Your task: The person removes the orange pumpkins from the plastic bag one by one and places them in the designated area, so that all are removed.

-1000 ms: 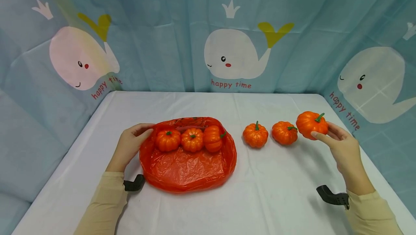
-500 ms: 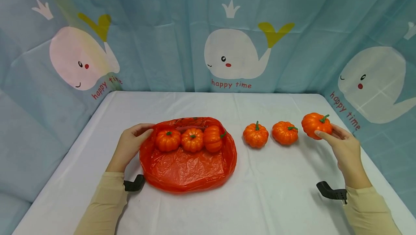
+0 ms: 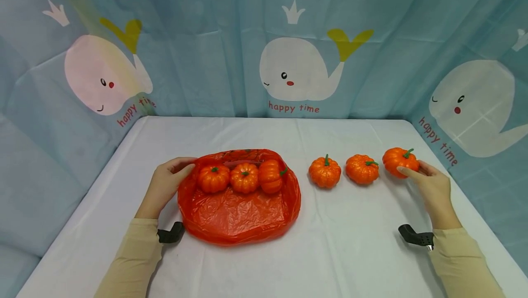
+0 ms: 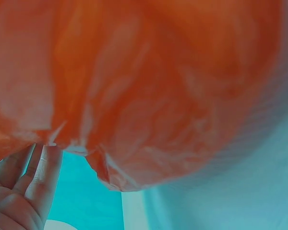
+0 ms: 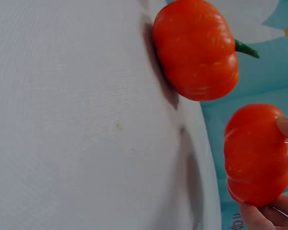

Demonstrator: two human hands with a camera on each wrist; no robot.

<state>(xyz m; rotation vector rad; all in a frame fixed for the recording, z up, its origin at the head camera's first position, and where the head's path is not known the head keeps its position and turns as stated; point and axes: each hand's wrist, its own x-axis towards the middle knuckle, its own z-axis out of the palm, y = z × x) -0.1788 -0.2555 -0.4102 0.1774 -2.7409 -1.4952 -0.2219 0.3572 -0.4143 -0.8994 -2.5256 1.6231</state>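
At the bag's left rim, my left hand (image 3: 169, 179) pinches the red plastic bag (image 3: 235, 217), which lies with its mouth rolled wide. Three small orange pumpkins sit in a row along the bag's far side: a left one (image 3: 213, 179), a middle one (image 3: 244, 178) and a right one (image 3: 270, 176) tipped sideways. My right hand (image 3: 433, 183) grips another pumpkin (image 3: 399, 162) between thumb and fingers. In the right wrist view that pumpkin (image 5: 259, 153) hangs just off the cloth, apart from its shadow. The left thumb is hidden in the left wrist view.
Two more pumpkins stand on the white table (image 3: 330, 243) between bag and right hand: one upright (image 3: 324, 172), one with its stem leaning right (image 3: 361, 169). A blue whale-print curtain (image 3: 231, 59) borders the table at the back and sides.
My right hand has moved the pumpkin rightward, then lowered it towards the table, beside the two standing pumpkins. The left hand and the bag have stayed in place.
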